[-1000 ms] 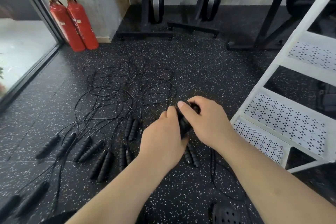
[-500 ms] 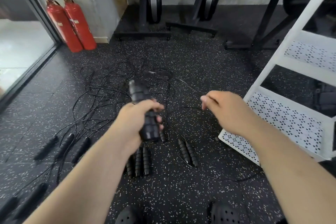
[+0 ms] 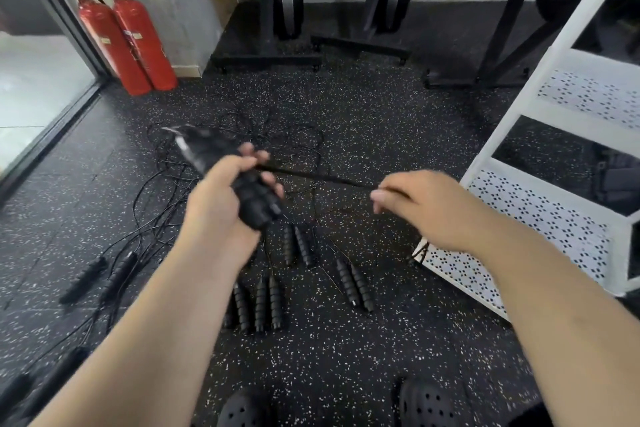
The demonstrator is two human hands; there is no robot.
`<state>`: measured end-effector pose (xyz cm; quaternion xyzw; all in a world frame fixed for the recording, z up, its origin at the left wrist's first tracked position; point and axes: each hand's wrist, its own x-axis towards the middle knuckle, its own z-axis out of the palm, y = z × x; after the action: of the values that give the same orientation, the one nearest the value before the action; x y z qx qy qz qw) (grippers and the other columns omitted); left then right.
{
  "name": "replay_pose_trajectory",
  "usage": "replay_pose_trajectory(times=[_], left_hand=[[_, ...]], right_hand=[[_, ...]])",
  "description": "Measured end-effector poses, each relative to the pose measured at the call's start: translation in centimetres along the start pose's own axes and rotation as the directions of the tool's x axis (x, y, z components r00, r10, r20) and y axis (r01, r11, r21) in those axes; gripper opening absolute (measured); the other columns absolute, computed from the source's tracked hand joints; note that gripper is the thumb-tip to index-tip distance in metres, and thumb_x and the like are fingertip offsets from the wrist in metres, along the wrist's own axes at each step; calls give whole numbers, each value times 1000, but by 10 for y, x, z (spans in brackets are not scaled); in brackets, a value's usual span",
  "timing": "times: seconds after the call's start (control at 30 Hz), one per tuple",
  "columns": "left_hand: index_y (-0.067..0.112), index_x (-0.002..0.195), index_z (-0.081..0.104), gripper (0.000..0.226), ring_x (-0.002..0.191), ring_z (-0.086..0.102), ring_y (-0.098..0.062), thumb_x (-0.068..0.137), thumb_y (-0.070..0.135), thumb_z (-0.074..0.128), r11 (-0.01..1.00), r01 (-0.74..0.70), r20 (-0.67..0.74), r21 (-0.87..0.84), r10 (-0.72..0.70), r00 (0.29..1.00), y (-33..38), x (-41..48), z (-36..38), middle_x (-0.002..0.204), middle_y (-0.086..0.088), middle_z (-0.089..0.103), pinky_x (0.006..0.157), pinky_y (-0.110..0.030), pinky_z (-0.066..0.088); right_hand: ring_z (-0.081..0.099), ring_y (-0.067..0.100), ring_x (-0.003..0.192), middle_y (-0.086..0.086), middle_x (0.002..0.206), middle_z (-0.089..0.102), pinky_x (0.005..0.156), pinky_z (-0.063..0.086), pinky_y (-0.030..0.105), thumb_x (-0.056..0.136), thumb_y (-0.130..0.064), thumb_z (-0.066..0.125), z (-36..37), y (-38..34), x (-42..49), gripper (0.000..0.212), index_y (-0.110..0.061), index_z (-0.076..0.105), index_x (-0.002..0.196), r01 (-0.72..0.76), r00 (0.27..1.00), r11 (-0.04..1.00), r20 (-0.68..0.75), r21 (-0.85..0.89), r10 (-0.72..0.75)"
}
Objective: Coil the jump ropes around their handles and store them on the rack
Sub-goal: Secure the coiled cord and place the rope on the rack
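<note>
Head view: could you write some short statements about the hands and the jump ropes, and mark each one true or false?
1. The left hand grips black handles. True.
2. The right hand pinches a cord stretched from those handles. True.
3. The right hand rests on a shelf. False: it holds the cord in the air, beside the white rack.
4. Every other rope is already stored. False: several other handles lie on the floor.
5. Two red fire extinguishers stand at the far left. True.
</note>
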<state>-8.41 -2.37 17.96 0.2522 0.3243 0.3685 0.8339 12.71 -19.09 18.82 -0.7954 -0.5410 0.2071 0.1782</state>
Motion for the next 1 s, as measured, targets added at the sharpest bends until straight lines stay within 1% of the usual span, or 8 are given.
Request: replay_pose_trajectory(times=[0.1,0.2,0.33,0.43,0.6,0.77,0.9,1.0], left_hand=[[13,119,63,21,67,60,-14,100,6,55,998,-37,-2,-43,37,999,14,1,-6,127,-11,73,68,-32,56],[11,127,65,35,69,63,-15,93,7,61,994,103,142,41,-108,984,-3,-14,3,140,-23,67,69,-35,58],[8,138,63,54,72,61,-17,84,11,67,953,227,362,202,-288,887,-40,-33,17,114,-8,72,68,-36,57],[7,136,67,52,71,59,-16,85,11,66,941,227,361,252,-309,880,-56,-35,21,94,-6,63,67,-35,56],[8,137,62,55,71,59,-13,82,10,67,982,152,293,116,-180,939,-31,-18,14,130,-5,72,67,-32,55],[11,133,61,39,73,59,-12,95,9,56,999,21,142,-37,-16,990,9,1,-5,130,-2,71,69,-30,55],[11,139,66,49,73,61,-14,91,11,61,992,127,264,26,-129,956,-7,-12,-1,124,-12,67,69,-34,56],[9,144,63,54,72,60,-15,90,13,62,968,159,401,195,-227,888,-31,-31,12,134,-10,67,69,-35,56]], right_hand=[[41,5,47,-9,56,52,53,36,27,108,-50,45,-11,7,0,32,-34,67,91,42,979,996,-202,79,-25],[42,5,49,-7,59,52,51,34,24,112,-45,45,-3,-7,1,31,-32,64,91,108,949,979,-313,172,-50],[58,-1,63,-13,73,66,61,46,27,110,-39,52,28,-21,7,20,-38,67,96,120,966,985,-245,123,-87],[67,9,80,-10,89,72,74,51,37,110,-36,51,44,-23,10,15,-33,66,110,111,983,986,-162,122,-90],[49,5,49,-8,65,61,50,39,28,109,-44,52,24,-16,8,24,-32,67,95,100,993,993,-68,66,-96],[44,7,47,-7,55,55,49,35,21,108,-48,51,-3,2,6,28,-34,69,91,73,983,992,-176,107,-53],[42,7,46,-7,55,55,49,36,25,108,-46,51,9,-7,9,27,-34,68,91,123,944,978,-324,171,-62],[49,7,53,-8,61,58,52,35,21,108,-41,57,22,-17,11,20,-35,64,90,178,931,974,-344,139,-121]])
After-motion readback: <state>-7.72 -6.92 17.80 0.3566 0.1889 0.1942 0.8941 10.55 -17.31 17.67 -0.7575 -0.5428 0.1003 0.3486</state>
